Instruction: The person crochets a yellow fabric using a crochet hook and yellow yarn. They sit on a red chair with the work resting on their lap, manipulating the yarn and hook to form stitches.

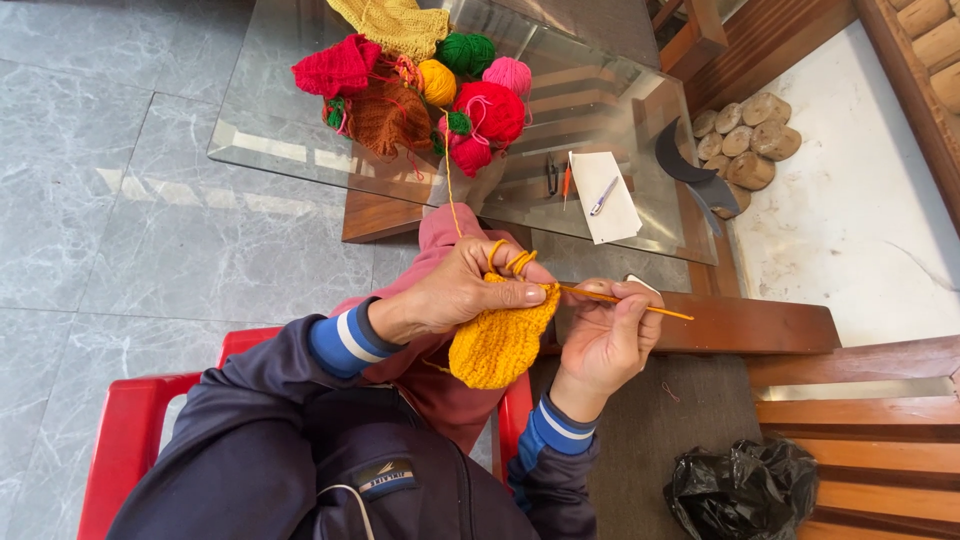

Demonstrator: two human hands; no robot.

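The left hand (455, 295) pinches one mustard-yellow crocheted wool piece (500, 340), yarn looped over its raised fingers, just short of the glass tabletop's near edge (300, 165). The right hand (605, 335) closes fingers and thumb around one orange crochet hook (625, 302). Open grey tile floor (120, 200) lies left. Three yarn balls (437, 80) rest on the glass.

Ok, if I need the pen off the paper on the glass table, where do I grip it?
Probably mid-barrel, coming from above. The pen lies flat and slanted on the white paper, so fingers would close across its thin width. The scissors lie apart on its left, leaving both sides free.
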